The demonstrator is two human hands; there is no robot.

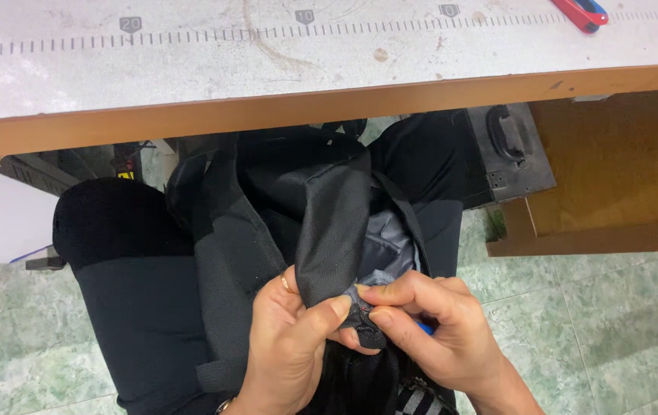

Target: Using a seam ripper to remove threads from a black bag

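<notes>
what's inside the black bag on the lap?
The black bag gapes open, showing grey lining. Left hand and right hand pinch its edge. Anything deeper is hidden by the fabric.

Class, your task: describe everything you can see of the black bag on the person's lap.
The black bag looks like woven synthetic cloth, soft and crumpled, with webbing straps and a pale grey lining showing inside. It lies on the person's lap below the table edge. The left hand, wearing a ring, pinches a fold of it with the thumb; the right hand pinches the same spot from the other side, with something small and blue underneath.
</notes>
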